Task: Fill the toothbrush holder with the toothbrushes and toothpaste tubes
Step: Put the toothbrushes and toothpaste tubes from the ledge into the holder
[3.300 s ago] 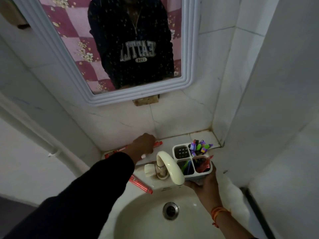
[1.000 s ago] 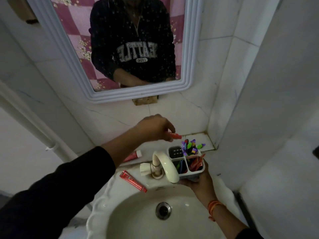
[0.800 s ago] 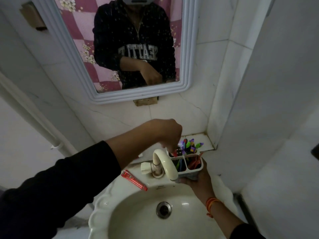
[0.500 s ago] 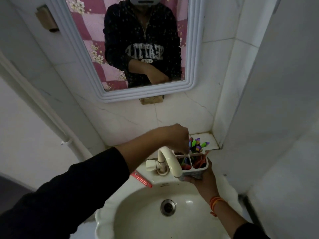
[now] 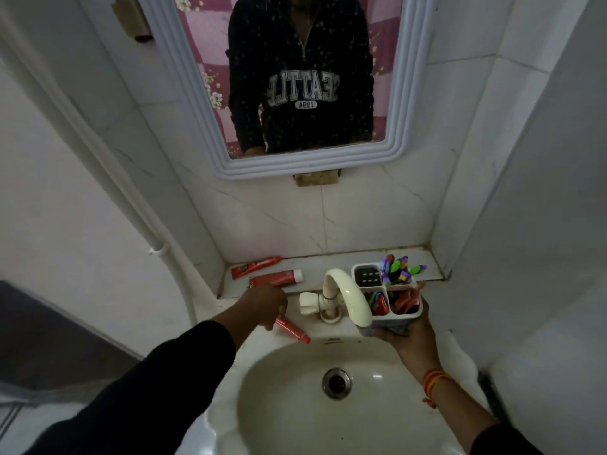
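Right hand (image 5: 405, 336) cups the white four-compartment plastic toothbrush holder (image 5: 387, 295) from below, beside the cream curved tap (image 5: 345, 295). Colourful toothbrushes (image 5: 399, 267) sit in the back right slot, red tubes in both front slots (back left slot has a perforated cover). Left hand (image 5: 264, 305) is closed on a red toothpaste tube (image 5: 292, 329) lying on the white ceramic basin rim (image 5: 335, 338). Two more red toothpaste tubes (image 5: 274, 274) lie on the tiled ledge (image 5: 328, 261).

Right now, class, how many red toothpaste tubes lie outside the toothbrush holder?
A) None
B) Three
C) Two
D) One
B: two tubes lie on the ledge, the back tube and the white-capped tube, and a third tube lies on the sink rim under the left hand, while the right hand holds the toothbrush holder.
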`<action>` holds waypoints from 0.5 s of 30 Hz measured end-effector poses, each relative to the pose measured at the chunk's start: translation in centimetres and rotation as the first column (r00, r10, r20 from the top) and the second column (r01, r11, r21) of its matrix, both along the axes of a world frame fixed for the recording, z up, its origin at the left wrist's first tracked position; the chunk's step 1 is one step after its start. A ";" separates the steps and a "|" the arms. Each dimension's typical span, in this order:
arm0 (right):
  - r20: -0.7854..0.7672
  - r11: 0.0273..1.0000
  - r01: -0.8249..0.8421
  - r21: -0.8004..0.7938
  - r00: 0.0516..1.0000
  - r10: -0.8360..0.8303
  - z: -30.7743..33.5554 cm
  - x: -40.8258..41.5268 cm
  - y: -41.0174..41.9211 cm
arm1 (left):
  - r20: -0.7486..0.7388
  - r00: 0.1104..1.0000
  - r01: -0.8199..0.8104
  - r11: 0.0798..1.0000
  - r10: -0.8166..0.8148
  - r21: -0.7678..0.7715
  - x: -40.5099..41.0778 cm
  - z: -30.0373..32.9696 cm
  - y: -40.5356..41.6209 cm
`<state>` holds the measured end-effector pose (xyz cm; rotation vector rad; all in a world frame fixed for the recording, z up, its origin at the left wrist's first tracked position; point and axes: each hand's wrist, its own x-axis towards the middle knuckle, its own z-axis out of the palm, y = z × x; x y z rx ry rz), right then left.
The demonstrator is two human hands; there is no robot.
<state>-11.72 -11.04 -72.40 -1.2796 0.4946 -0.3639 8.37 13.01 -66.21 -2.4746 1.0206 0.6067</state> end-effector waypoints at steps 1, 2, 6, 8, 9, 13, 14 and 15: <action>0.007 0.999 0.005 -0.044 1.000 -0.005 -0.3 0.0 -0.1 | 0.045 0.998 0.039 0.999 -0.039 0.015 -0.1 -0.8 0.2; 0.006 0.995 0.007 -0.102 1.000 -0.006 -0.6 0.0 -0.1 | 0.089 0.994 0.068 0.998 -0.069 0.013 -0.2 -1.4 0.4; 0.040 0.999 -0.008 -0.034 0.999 0.010 -0.8 0.1 -0.1 | 0.157 0.980 0.128 0.990 -0.118 -0.056 0.0 -1.8 1.0; 0.046 1.000 0.003 0.002 0.999 -0.003 -0.7 0.2 -0.1 | 0.113 0.990 0.099 0.989 -0.087 -0.111 0.5 -1.1 1.1; 0.043 1.000 0.005 0.007 0.999 -0.006 -0.6 0.1 0.0 | 0.063 0.997 0.063 0.987 -0.054 -0.146 0.7 -0.6 1.2; 0.041 0.997 0.002 -0.074 0.999 0.001 -0.4 -0.2 0.2 | -0.090 0.987 -0.159 0.924 0.136 -0.347 1.4 2.3 1.6; 0.031 0.999 0.001 -0.034 1.000 0.000 -0.2 -0.3 0.3 | -0.102 0.977 -0.212 0.884 0.186 -0.416 1.3 3.4 1.6; 0.029 1.000 0.005 0.009 1.000 -0.005 -0.1 -0.4 0.3 | -0.102 0.971 -0.237 0.842 0.215 -0.485 1.0 4.8 1.4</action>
